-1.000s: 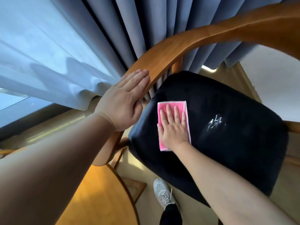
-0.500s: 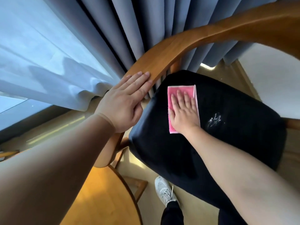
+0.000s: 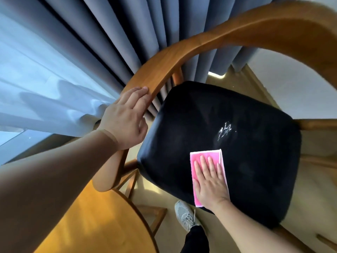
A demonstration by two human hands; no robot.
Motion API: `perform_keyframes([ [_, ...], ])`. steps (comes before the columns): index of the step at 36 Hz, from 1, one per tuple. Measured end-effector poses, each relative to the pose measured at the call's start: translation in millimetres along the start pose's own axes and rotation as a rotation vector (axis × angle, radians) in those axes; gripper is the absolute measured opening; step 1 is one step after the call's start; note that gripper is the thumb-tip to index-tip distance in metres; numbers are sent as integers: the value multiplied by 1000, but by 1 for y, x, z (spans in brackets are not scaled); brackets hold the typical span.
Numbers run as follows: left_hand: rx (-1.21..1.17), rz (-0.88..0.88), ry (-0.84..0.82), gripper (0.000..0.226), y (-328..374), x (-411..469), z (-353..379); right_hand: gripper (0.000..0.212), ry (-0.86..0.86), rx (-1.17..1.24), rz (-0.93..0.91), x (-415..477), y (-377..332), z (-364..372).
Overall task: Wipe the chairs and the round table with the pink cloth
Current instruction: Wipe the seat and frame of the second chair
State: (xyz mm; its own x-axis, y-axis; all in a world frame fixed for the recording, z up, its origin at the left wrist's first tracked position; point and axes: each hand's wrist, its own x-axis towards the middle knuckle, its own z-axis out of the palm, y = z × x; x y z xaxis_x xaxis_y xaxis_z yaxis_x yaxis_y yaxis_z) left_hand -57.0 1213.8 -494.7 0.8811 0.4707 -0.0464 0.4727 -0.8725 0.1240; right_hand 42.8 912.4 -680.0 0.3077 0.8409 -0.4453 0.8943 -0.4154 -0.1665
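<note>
Right hand [image 3: 209, 183] fingers [image 3: 202, 162] flat, spread, pressing folded pink cloth [image 3: 206, 157] onto black seat cushion [image 3: 237, 161], near front edge. Left hand [image 3: 125, 121] fingers extended, resting on wooden armrest [image 3: 164, 70], gripping nothing. Risk: cloth sliding off front edge under palm; white smear [image 3: 225, 132] missed or spread. Open cushion right and rearward; round table [image 3: 91, 225] close on left.

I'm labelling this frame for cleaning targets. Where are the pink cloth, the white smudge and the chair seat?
pink cloth [image 3: 197, 155], head view, bare top edge above the fingers.
white smudge [image 3: 224, 132], head view, its middle.
chair seat [image 3: 191, 114], head view, bare dark cushion.
</note>
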Motion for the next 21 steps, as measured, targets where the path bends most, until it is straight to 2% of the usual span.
perform_keyframes([
  [3, 47, 32, 42, 60, 1, 33, -1, 62, 25, 1, -28, 0, 3, 1],
  [6, 44, 95, -48, 72, -3, 66, 5, 61, 37, 24, -27, -1, 2, 3],
  [12, 12, 110, -40, 74, -9, 72, 15, 62, 45, 72, -23, 24, 4, -9],
  [21, 25, 157, -30, 74, -13, 73, 18, 66, 59, -3, -6, 156, 11, -67],
])
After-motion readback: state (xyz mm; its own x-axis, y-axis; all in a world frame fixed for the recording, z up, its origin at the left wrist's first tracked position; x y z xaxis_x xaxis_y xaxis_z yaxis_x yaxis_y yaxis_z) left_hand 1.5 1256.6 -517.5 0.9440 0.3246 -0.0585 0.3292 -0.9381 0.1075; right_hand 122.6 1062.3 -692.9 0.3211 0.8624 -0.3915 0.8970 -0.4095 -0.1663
